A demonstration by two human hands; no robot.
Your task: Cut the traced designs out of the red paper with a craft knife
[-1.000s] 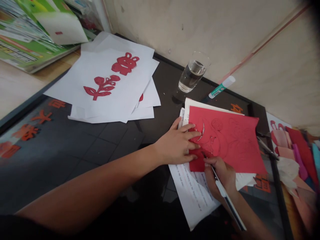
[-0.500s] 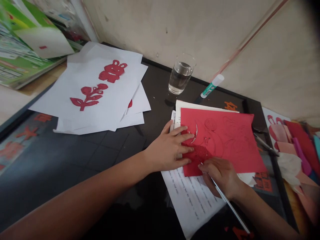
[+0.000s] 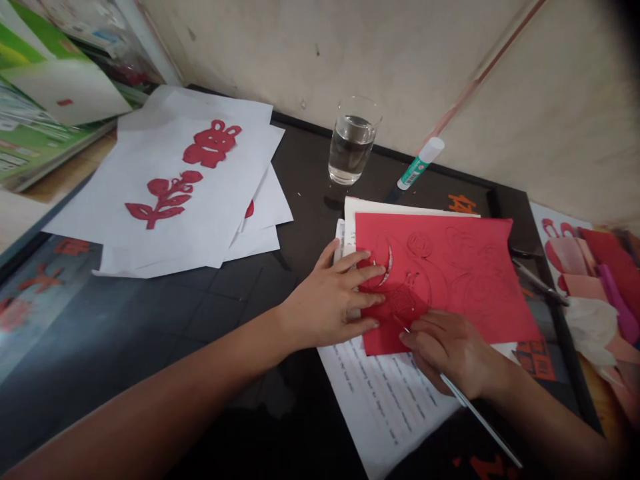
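Note:
A sheet of red paper (image 3: 480, 280) with pencil-like outlines and a curved slit cut through it lies on a stack of white paper. My left hand (image 3: 333, 300) is spread flat, its fingertips pressing on the sheet's left edge. Pinched in my right hand (image 3: 450, 350) is a slim silver craft knife (image 3: 483, 420), its tip on the lower left part of the red paper, below the drawn lines. The tip's exact contact is too small to make out. Beneath the stack, a printed page (image 3: 370, 407) sticks out toward me.
White sheets (image 3: 110, 200) with a red paper bear (image 3: 213, 143) and flower sprig (image 3: 160, 198) lie left. A glass of water (image 3: 353, 150) and a glue stick (image 3: 421, 163) stand by the wall. Scissors (image 3: 540, 280) and coloured paper scraps (image 3: 583, 287) are right, green books (image 3: 30, 150) far left.
My right hand and the knife have shifted slightly to the right, with the knife's back end swung right. The left hand stays spread on the red paper. The camera view has moved a little.

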